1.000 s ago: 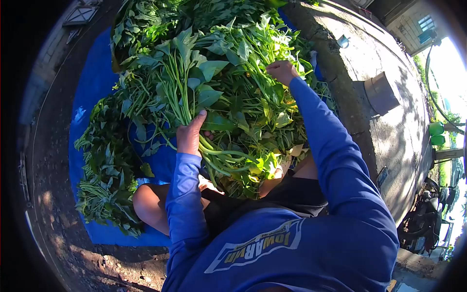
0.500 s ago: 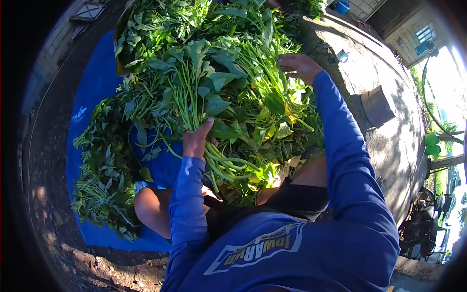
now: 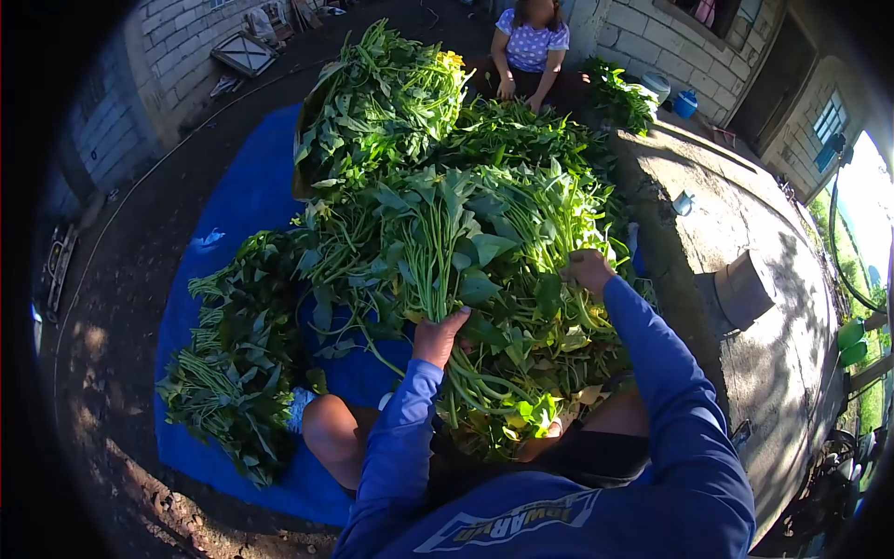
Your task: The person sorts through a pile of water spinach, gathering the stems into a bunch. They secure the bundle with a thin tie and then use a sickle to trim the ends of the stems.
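My left hand (image 3: 440, 340) is wrapped round the stems of a bunch of leafy greens (image 3: 435, 265), long green stalks with pointed leaves fanning away from me. The cut stem ends curve out below the fist toward my lap. To the right, my right hand (image 3: 589, 270) is closed at some pale green stems at the edge of the heap of greens (image 3: 521, 200); its fingertips are partly hidden among the leaves. Yellowed leaves (image 3: 573, 337) lie just below that hand.
A blue tarp (image 3: 200, 317) lies beneath the greens, with a stacked pile of bundles (image 3: 237, 373) on the left. A tall sack of greens (image 3: 382, 112) stands behind. Another person (image 3: 531, 47) sits at the back. A concrete slab (image 3: 689, 224) with a brown pot (image 3: 745, 291) borders the right.
The view has tilted up, bringing the other person into sight. My right hand has come closer to my left, and its fingers have closed. The left hand keeps its grip on the bunch.
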The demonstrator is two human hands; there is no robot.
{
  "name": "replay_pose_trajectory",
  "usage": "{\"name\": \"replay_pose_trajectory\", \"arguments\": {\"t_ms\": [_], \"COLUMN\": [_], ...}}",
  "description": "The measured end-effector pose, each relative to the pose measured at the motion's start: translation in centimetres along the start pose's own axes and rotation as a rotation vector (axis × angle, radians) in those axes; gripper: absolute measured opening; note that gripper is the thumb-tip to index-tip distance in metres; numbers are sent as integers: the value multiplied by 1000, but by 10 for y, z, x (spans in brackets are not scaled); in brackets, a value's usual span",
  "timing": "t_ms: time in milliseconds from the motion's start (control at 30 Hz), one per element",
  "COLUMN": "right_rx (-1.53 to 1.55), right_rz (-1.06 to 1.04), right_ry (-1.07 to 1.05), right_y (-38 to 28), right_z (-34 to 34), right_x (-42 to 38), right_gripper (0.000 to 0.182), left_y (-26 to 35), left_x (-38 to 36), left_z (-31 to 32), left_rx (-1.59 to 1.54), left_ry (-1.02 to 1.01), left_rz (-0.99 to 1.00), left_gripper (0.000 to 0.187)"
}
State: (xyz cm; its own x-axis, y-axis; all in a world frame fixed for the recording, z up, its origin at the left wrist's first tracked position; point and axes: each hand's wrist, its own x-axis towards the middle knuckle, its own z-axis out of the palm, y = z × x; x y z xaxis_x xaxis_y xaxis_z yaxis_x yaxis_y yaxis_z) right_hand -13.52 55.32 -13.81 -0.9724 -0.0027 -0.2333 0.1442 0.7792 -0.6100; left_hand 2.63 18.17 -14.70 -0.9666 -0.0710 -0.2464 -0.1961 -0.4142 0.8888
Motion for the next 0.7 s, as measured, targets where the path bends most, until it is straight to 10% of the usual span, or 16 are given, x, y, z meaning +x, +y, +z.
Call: {"name": "replay_pose_trajectory", "arguments": {"t_ms": [300,700], "right_rx": [1082,492], "right_rz": [182,-90], "right_ry": [-210,335], "right_y": [-64,-119], "right_z": [-63,3], "right_x": [-52,-130], "right_gripper": [29,44], "left_y": [4,-8], "left_x": [0,6], "left_z": [-4,6], "left_rx": [49,73], "left_ry": [17,70], "left_rz": [-153,-22], "left_gripper": [39,35]}}
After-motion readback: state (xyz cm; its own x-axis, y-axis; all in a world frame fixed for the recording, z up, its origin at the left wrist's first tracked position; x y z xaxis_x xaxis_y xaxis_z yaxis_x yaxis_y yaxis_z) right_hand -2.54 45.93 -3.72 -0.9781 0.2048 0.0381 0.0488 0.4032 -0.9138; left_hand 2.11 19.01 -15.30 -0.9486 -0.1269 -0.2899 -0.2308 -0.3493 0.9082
